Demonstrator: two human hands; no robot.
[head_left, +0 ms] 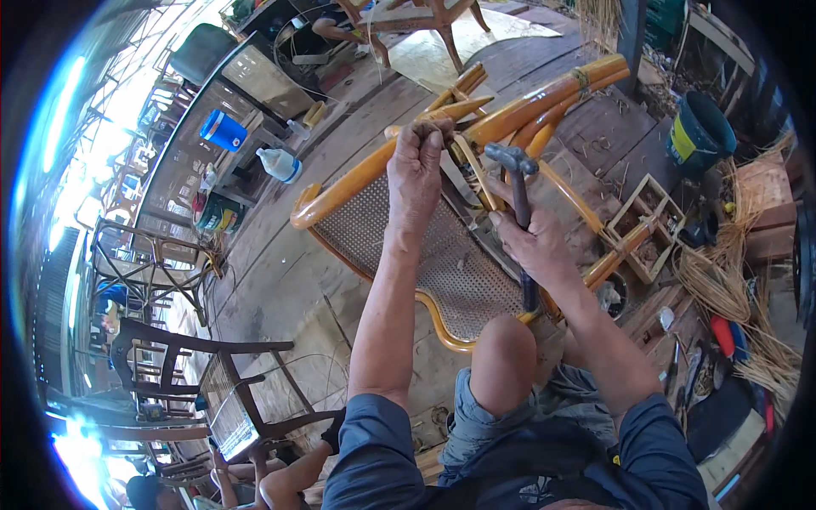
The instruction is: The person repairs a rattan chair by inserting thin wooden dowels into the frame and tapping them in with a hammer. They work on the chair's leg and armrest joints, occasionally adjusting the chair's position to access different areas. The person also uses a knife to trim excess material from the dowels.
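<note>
My right hand [537, 246] is closed round the dark handle of a hammer [519, 191], its metal head pointing up and away from me. Under its thumb runs the lower end of a pale flat strip [478, 174]. My left hand [415, 170] is closed, fingers pinched together beside the strip's upper end; what they hold is hidden. Both hands are over a tipped chair of glossy yellow-brown rattan poles [344, 185]. Its woven cane panel [455, 270] spreads below my hands, and my bare knee [504, 361] is at its near edge.
A dark bucket [701, 136] and loose cane strands [722, 289] lie at right, near a small wooden frame [642, 229]. At left are a white jug [279, 165], a blue container [223, 130] and a dark chair [229, 382], with another person's legs [293, 484] beside it.
</note>
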